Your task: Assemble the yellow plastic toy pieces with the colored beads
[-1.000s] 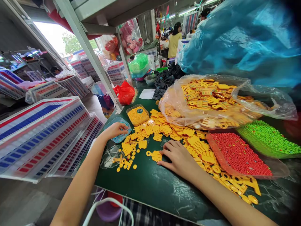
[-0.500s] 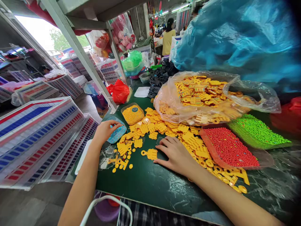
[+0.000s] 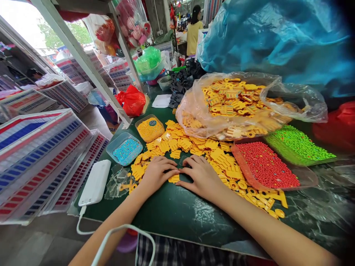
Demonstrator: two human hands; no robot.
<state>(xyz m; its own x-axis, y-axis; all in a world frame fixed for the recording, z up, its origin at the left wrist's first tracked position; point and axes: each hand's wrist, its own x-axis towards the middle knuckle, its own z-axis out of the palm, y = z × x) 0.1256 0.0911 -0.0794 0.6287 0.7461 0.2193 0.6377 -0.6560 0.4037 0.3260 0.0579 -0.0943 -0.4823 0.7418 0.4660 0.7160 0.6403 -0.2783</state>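
Broadly, a green table (image 3: 166, 218) runs beneath the left hand (image 3: 159, 171) and right hand (image 3: 201, 177), and a huge blue plastic bag (image 3: 274, 40) bulges well beyond the right. Nearer, past that hand's fingers, sits a clear bag (image 3: 190, 118) full of yellow pieces. A loose yellow heap (image 3: 180, 142) spreads just beyond both hands. Outward of the right stand a tray of red beads (image 3: 245, 173) and a tray of green beads (image 3: 283, 151); past the left, a tub of blue beads (image 3: 116, 140). Both hands' fingertips meet, or nearly, over a small yellow piece (image 3: 174, 179) between them; whether either grips it, I cannot tell.
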